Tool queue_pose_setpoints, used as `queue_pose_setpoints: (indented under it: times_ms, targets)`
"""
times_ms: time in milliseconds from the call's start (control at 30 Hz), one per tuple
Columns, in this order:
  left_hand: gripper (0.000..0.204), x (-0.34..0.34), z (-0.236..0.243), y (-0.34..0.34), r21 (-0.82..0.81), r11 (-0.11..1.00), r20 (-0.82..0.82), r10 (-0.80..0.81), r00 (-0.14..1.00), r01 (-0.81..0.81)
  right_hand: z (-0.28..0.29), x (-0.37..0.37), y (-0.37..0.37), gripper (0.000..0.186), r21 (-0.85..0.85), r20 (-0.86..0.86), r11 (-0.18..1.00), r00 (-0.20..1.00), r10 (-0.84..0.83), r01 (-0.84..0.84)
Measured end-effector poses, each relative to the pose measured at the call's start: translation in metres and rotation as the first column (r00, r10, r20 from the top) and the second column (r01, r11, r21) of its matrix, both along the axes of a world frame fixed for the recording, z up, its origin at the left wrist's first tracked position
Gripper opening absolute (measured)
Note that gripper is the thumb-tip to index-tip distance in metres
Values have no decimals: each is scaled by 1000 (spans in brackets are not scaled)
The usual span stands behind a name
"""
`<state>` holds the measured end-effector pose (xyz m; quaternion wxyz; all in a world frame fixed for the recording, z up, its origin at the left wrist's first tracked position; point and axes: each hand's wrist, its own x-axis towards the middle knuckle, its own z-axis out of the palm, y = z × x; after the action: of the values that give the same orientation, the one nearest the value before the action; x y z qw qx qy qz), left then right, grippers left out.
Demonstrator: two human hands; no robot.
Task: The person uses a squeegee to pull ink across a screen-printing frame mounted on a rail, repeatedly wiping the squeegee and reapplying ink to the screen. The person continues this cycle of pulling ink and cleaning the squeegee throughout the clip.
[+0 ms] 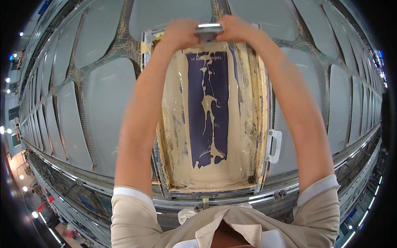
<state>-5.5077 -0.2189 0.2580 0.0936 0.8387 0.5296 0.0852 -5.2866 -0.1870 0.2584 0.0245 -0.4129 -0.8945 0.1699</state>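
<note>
At the far end of a screen printing frame (261, 136), both of my arms stretch forward over the mesh. A grey squeegee (208, 29) spans the gap between my hands there. My left hand (180, 34) is closed round its left end, and my right hand (235, 29) grips the right end; both look slightly blurred. Beige ink (215, 177) coats the screen's sides and near end. Down the middle runs a dark purple strip of mesh (219, 91), crossed by thin, broken trails of ink. The squeegee's lower edge is hard to make out.
Grey cut panels (109, 120) lie in rows on the long table to both sides, with frayed yellowish threads between them. A pale metal handle (274, 146) sticks out from the frame's right side. A metal rail (178, 202) runs along the near table edge.
</note>
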Motion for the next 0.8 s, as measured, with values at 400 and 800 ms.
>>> queue_pose_setpoints:
  times_ms: [400,800]
  targets:
    - [20,2,3,-81,-26,999,86,25,996,-22,1,0,-81,28,-114,-115,990,989,-98,84]
    - [21,38,16,-446,-69,997,148,34,988,-24,23,34,-438,24,-204,-71,979,997,-36,21]
